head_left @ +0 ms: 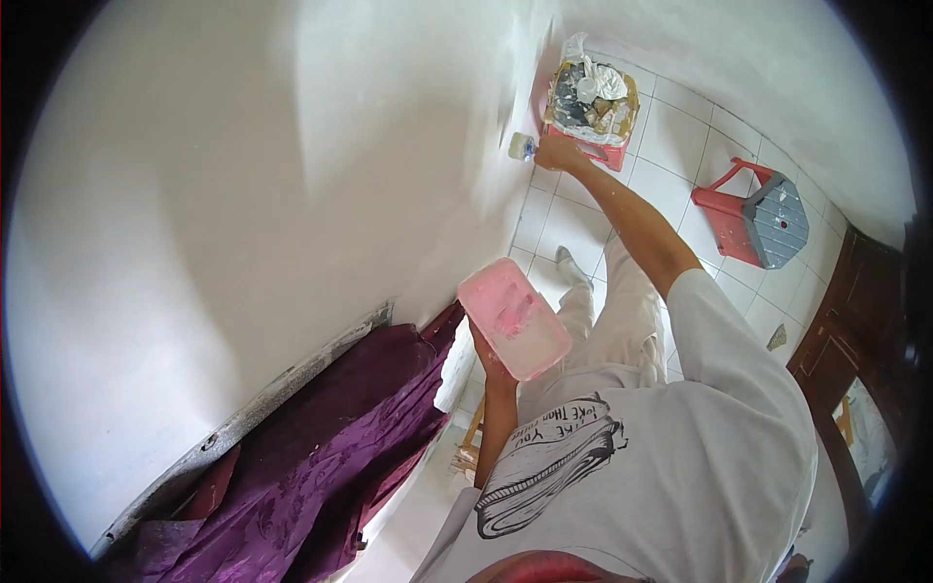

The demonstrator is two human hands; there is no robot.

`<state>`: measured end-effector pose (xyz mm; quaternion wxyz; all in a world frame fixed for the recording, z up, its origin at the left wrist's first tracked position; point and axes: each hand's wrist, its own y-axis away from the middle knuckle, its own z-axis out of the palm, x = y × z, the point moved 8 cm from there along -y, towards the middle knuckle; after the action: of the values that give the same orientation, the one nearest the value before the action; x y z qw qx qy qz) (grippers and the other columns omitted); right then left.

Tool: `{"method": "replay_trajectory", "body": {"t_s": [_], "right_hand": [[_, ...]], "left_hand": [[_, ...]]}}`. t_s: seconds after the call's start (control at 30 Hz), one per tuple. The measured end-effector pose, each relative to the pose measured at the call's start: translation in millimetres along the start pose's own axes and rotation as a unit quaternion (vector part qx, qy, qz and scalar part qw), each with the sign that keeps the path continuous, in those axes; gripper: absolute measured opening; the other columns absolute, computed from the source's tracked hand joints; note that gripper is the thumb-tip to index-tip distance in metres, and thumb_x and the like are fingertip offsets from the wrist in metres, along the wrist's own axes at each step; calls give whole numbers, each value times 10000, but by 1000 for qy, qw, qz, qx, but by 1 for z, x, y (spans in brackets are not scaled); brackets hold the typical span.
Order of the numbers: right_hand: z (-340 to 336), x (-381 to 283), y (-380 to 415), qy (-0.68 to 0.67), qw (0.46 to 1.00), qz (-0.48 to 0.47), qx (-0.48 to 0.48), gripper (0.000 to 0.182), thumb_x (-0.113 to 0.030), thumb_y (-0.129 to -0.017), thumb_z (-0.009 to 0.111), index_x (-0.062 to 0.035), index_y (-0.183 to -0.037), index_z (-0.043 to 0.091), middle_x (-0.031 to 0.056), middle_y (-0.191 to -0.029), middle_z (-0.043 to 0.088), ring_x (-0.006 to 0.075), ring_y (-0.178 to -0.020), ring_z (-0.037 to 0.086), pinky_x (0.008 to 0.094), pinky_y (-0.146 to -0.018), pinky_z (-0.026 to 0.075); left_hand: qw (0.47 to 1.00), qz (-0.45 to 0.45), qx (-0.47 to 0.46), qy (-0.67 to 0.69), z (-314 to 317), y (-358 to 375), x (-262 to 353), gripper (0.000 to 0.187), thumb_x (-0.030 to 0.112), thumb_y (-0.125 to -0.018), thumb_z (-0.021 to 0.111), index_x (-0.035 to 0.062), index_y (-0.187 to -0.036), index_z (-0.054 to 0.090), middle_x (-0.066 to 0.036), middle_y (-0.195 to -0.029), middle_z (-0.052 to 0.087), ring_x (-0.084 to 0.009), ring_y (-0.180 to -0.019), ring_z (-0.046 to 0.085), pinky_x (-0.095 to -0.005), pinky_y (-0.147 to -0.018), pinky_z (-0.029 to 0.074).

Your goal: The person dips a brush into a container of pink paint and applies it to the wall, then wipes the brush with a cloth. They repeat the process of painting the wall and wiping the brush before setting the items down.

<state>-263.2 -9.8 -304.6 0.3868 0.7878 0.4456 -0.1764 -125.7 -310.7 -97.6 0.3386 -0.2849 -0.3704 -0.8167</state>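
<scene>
My right hand is stretched out toward the pale wall, closed around a paintbrush. The brush's pale bristle end is at the wall's surface; whether it touches cannot be told. In my left hand is a pink rectangular plastic tub, held from its underside and side in front of my body. Whitish paint lies inside it, and part of its pink bottom shows through. Most of my left fingers are hidden beneath the tub.
Beyond my right hand, a red stool bears a paint-smeared, plastic-covered load. Another stool, red with a grey top, lies tipped on the white tiles. Purple cloth covers something along the wall at lower left. A dark wooden door is at right.
</scene>
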Motion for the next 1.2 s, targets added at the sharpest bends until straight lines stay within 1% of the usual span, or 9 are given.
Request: {"method": "replay_trajectory", "body": {"t_s": [0.07,0.17,0.37,0.57,0.63,0.77,0.93,1.1,1.2], "right_hand": [[-20,-11,13,36,998,33,-32,368,-243,-950,447,14,-1071,681,253,-968,700,445,-923,670,505,-871,517],[-74,-93,57,34,993,-114,19,358,-273,-978,463,9,-1019,681,227,-848,691,434,-822,674,507,-795,521],[-133,-144,123,-223,947,-222,60,358,-333,-1022,478,-40,-927,662,222,-690,621,431,-727,638,539,-699,472],[-33,-56,26,-111,980,-139,92,324,-305,-986,508,-32,-989,682,239,-864,695,420,-840,675,499,-751,526],[-18,-19,17,-11,1000,16,17,330,-305,-956,539,-18,-1002,696,259,-939,700,421,-902,683,500,-798,540],[-43,-26,30,0,999,31,32,358,-332,-939,567,-1,-969,702,268,-956,698,433,-909,682,515,-812,538],[-110,-141,123,-102,976,-157,109,387,-347,-985,518,-19,-840,664,225,-696,644,434,-717,641,527,-705,507],[-49,-116,101,-141,973,-157,97,301,-312,-983,541,-53,-927,685,215,-712,656,436,-690,632,527,-677,491],[25,-49,62,-76,994,-35,70,318,-302,-971,546,-19,-990,689,239,-774,675,442,-772,654,524,-740,514]], "left_hand": [[998,29,-11,-45,1,2,6,564,471,-1046,393,129,-1491,344,-102,-1433,480,-286,-1253,550,-463,-1035,499],[993,-67,37,90,-13,0,-15,560,471,-1048,385,128,-1488,347,-104,-1437,479,-286,-1254,550,-461,-1039,498],[994,-73,49,71,-31,-3,-32,668,548,-987,450,106,-1479,360,-146,-1405,506,-340,-1239,553,-514,-1019,491],[1000,-26,3,14,-34,-2,-22,763,460,-939,628,114,-1520,275,-135,-1459,435,-337,-1290,513,-489,-1046,489],[1000,-2,-5,-14,-28,1,-12,719,449,-963,590,114,-1518,279,-135,-1452,441,-328,-1288,517,-485,-1044,490],[1000,-16,15,15,-42,4,-15,695,449,-977,560,115,-1518,280,-134,-1456,440,-321,-1287,519,-481,-1044,489],[998,-35,7,54,-42,6,-20,664,448,-993,527,112,-1513,289,-131,-1450,447,-311,-1278,528,-479,-1042,491],[994,-46,26,92,-43,8,-22,669,473,-988,528,117,-1508,301,-122,-1439,459,-311,-1266,537,-474,-1042,492],[998,-37,21,45,-56,9,-21,715,550,-966,497,118,-1506,317,-135,-1439,467,-335,-1272,527,-505,-1035,483]]}}
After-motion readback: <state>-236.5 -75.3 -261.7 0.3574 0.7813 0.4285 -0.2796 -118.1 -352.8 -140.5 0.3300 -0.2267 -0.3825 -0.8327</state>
